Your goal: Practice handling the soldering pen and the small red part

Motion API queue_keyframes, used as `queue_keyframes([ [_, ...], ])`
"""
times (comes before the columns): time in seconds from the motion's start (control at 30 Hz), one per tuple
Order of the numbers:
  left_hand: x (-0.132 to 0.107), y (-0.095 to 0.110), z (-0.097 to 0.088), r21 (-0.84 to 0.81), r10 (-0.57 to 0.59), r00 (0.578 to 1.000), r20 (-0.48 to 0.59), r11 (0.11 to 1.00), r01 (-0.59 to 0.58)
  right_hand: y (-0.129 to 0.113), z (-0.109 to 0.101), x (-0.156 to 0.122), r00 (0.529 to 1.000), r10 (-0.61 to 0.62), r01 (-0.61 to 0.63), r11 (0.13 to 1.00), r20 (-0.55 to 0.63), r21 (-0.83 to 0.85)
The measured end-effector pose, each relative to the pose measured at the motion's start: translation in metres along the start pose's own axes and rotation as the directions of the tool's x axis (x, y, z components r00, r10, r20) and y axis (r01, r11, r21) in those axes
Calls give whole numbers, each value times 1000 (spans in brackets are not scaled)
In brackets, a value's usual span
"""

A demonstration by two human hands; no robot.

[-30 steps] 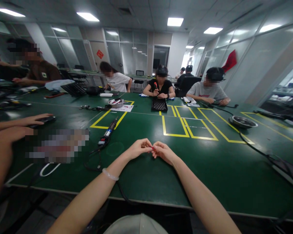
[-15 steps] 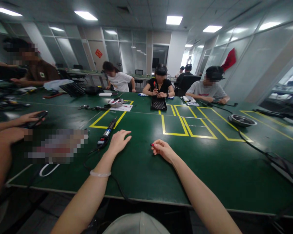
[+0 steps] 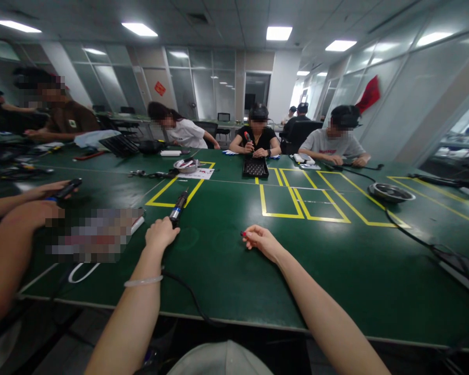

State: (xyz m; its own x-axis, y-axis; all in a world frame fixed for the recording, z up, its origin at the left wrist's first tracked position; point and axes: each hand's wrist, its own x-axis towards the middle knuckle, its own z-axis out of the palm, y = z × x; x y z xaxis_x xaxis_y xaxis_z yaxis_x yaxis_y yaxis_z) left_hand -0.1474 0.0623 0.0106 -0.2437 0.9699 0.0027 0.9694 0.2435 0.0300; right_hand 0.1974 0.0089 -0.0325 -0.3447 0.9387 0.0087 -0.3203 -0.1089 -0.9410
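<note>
My left hand [image 3: 161,234] is closed over the rear end of a corded electric screwdriver [image 3: 179,204], which lies on the green table [image 3: 219,281]. Black and silver with a blue band, the screwdriver points its thin tip away from me, and my fingers partly hide its back end. Its black cord [image 3: 191,297] runs toward the table's front edge. To the right, my right hand [image 3: 261,242] pinches a small red piece [image 3: 243,234] between thumb and fingers just over the table; its kind is too small to make out.
Yellow tape outlines [image 3: 283,214] mark the table ahead. A round metal dish [image 3: 186,165] sits on paper beyond the screwdriver. At right lies a round speaker-like part [image 3: 391,192] with a cable. Another person's hand [image 3: 58,190] holds a dark tool at left. People sit opposite around a black tray [image 3: 255,167].
My left hand has moved left from the bare table onto the screwdriver's rear end and closed there. My right hand stays nearly still with the red piece.
</note>
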Motion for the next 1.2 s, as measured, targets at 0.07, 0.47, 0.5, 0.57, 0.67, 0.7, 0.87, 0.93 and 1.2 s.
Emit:
queue_keyframes([
  [0.07, -6, 10, -2, 24, 26, 999, -31, 999, -26, 0, 0, 0, 1000, 2, -2, 1000, 2, -8],
  [0.47, -49, 89, 4, 12, 379, 917, -123, 925, -380, 3, 5, 2, 999, -51, 50, 992, -11, -119],
  [0.5, -52, 94, 5, -3, 403, 907, -121, 914, -407, 4, 5, 3, 998, -68, 64, 987, -18, -149],
  [0.57, -59, 105, 7, -44, 457, 883, -108, 885, -464, 5, 5, 4, 993, -116, 105, 967, -33, -234],
  [0.67, -68, 115, 9, -109, 547, 833, -86, 826, -553, 6, 6, 4, 971, -236, 199, 886, -38, -418],
  [0.7, -70, 117, 9, -128, 575, 814, -84, 803, -581, 6, 7, 3, 958, -284, 234, 837, -28, -494],
  [0.87, -80, 125, 12, -199, 666, 739, -101, 715, -671, 2, 13, -2, 899, -428, 334, 525, 96, -783],
  [0.93, -82, 127, 13, -212, 681, 725, -101, 697, -684, 1, 15, -3, 892, -428, 338, 426, 142, -839],
  [1.2, -86, 129, 13, -214, 697, 710, -102, 681, -700, 0, 21, -6, 904, -361, 313, 191, 230, -930],
])
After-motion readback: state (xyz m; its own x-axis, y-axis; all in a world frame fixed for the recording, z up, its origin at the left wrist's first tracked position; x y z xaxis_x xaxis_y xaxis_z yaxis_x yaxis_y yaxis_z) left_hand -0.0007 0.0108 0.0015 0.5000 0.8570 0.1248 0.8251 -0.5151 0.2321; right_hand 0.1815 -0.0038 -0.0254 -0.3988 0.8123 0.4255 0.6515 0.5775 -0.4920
